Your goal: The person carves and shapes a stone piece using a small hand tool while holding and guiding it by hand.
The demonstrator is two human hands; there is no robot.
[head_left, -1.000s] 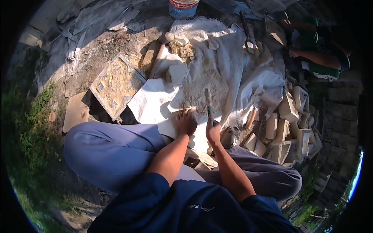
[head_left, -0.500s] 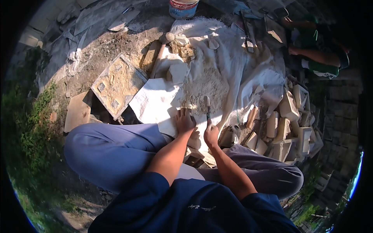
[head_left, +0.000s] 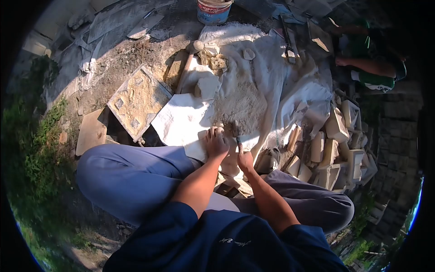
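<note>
Close in front of my lap, my left hand (head_left: 217, 143) has its fingers curled over a small pale piece (head_left: 219, 124), which is mostly hidden beneath them. My right hand (head_left: 245, 160) is wrapped round the handle of a flat-bladed tool (head_left: 236, 130). The blade points away from me, just right of my left fingers. Both hands are over a white sheet (head_left: 181, 115) strewn with pale dust and chips. A pale block (head_left: 207, 87) rests on the sheet beyond my left hand.
A mallet (head_left: 198, 46) leans near yellowish stones (head_left: 218, 62). At left lies a square dusty slab (head_left: 138, 102). Several cut blocks (head_left: 336, 124) are piled at right. A bucket (head_left: 214, 12) stands at the far edge. Another person's arm (head_left: 367, 66) shows at upper right.
My right hand has come back slightly toward me and the tool's blade has swung left and down, closer to my left fingers. My left hand has barely moved.
</note>
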